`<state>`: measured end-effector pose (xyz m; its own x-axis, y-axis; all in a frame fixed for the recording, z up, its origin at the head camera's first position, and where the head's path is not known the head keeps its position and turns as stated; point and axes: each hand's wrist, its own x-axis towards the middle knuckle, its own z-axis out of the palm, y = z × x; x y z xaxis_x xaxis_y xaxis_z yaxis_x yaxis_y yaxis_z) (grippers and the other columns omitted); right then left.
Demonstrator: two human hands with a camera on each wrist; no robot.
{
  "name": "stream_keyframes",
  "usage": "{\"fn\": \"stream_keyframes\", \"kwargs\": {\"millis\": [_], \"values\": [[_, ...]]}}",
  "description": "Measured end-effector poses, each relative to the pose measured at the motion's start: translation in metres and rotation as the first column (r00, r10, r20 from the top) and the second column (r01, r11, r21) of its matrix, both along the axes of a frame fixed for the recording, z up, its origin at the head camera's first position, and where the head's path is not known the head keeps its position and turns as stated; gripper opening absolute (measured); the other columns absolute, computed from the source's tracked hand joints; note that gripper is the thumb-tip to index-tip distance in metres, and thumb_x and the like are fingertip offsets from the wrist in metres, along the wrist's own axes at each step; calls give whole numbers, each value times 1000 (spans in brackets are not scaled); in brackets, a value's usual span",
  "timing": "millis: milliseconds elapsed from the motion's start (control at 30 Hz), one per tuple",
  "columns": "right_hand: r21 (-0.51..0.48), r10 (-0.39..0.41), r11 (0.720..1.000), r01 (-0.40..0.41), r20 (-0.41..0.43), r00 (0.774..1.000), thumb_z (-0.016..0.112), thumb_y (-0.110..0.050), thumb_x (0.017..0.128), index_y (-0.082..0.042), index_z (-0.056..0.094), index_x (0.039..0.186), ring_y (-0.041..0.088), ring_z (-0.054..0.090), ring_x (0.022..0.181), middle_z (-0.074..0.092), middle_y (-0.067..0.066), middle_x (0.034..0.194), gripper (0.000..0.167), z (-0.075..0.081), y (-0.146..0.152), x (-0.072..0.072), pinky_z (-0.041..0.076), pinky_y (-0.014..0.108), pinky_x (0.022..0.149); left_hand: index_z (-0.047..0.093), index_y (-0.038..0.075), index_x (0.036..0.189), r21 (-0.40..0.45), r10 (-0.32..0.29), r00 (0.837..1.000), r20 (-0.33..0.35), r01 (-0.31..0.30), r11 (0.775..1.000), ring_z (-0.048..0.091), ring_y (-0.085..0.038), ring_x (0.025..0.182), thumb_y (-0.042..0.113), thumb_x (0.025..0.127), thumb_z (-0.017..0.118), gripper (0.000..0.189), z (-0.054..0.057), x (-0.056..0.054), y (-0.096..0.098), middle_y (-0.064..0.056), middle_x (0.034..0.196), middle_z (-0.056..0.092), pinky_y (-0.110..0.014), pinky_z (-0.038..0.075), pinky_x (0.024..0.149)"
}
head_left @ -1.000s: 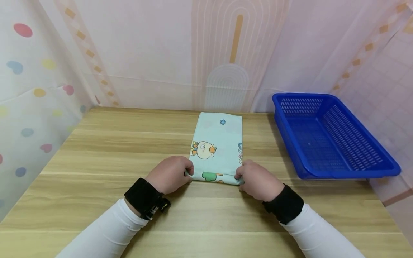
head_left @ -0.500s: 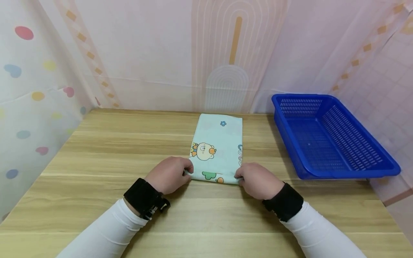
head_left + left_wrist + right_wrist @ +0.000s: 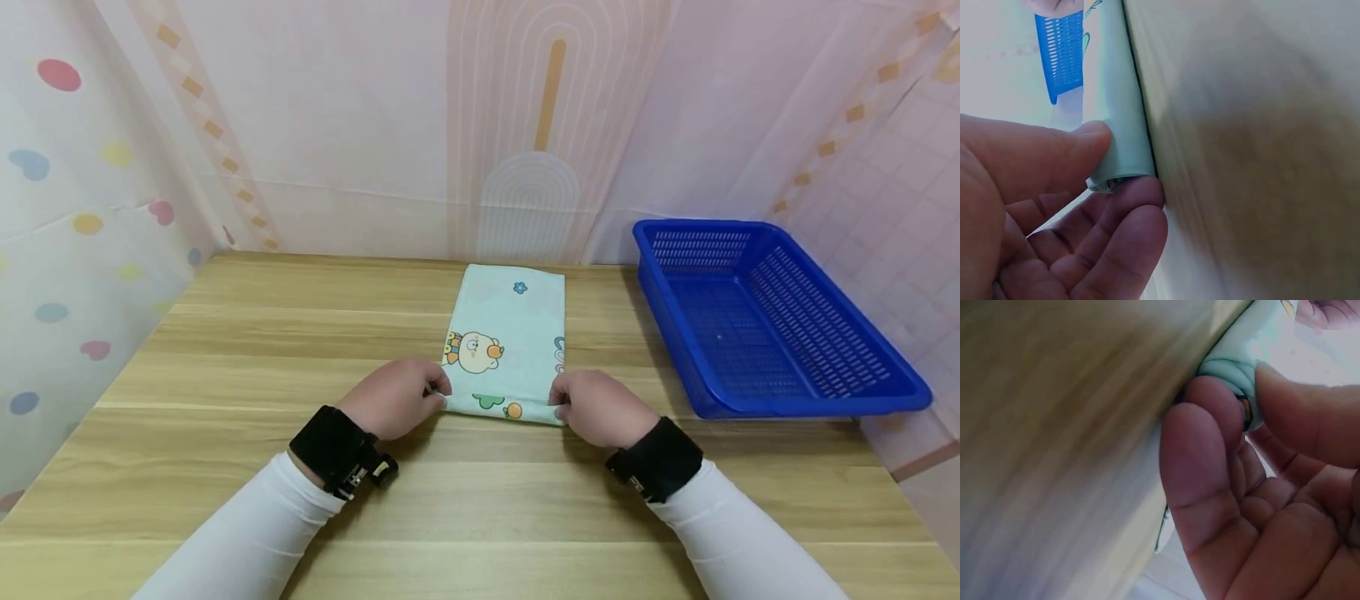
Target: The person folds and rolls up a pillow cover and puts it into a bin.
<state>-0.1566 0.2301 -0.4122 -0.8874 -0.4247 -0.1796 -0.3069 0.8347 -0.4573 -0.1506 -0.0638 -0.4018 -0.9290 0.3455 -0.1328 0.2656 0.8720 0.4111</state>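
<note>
A mint-green cloth (image 3: 517,325), folded into a long rectangle and printed with a bear, a blue flower and fruit, lies on the wooden table. Its near edge is turned over into a narrow roll. At the roll's left end, my left hand (image 3: 397,398) pinches it between thumb and fingers. My right hand (image 3: 602,407) grips the opposite end the same way. In the left wrist view the rolled cloth (image 3: 1119,137) shows a hollow end, the thumb on one side and fingertips beneath. Layered folds of the cloth (image 3: 1232,365) show between thumb and fingertips in the right wrist view.
A blue plastic basket (image 3: 678,350) with slotted walls stands to the right of the cloth. Behind the table (image 3: 480,517) hangs a pale pink patterned curtain (image 3: 360,125), and a dotted curtain (image 3: 90,275) hangs at the left.
The near roll has turned slightly away from me, bringing the orange fruit print fully into view and hiding part of the green print. Both hands have shifted a little forward with it.
</note>
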Motion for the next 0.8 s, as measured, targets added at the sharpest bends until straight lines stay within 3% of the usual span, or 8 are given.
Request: {"fn": "stream_keyframes", "kwargs": {"millis": [200, 400, 633, 800], "values": [[-10, -13, 1000, 13, -4, 1000, 71, -8, 98, -11, 75, 93, 16, 57, 78, 71, 0, 90, 7, -2, 1, -8, 49, 32, 76, 74, 17, 98, 22, 5, 1000, 26, -5, 1000, 59, -15, 82, 17, 100, 71, 4, 0, -5, -1, 3, 92, 69, -33, 49, 80], [-32, -51, 998, 51, -2, 999, 73, -7, 96, -11, 68, 95, 18, 57, 78, 66, 2, 89, 7, -1, -2, -9, 48, 33, 74, 76, 18, 95, 21, 4, 1000, 10, -4, 1000, 59, -13, 79, 17, 98, 73, 4, 2, -7, -2, 5, 94, 72, -32, 49, 77], [6, 18, 1000, -17, -118, 993, 73, -2, 94, -10, 77, 88, 14, 60, 80, 71, -1, 88, 11, 1, -3, -1, 55, 34, 79, 78, 15, 94, 32, -7, 1000, 16, 7, 999, 57, -13, 74, 12, 96, 72, 7, 3, -4, -1, 2, 98, 74, -30, 49, 72], [5, 46, 999, -46, -116, 992, 75, -1, 91, -10, 80, 90, 12, 63, 83, 74, 0, 91, 10, 2, 0, 5, 57, 36, 82, 79, 15, 95, 8, -21, 1000, -7, 21, 1000, 59, -13, 80, 11, 98, 70, 10, 3, -2, 0, 2, 99, 73, -32, 52, 78]]}}
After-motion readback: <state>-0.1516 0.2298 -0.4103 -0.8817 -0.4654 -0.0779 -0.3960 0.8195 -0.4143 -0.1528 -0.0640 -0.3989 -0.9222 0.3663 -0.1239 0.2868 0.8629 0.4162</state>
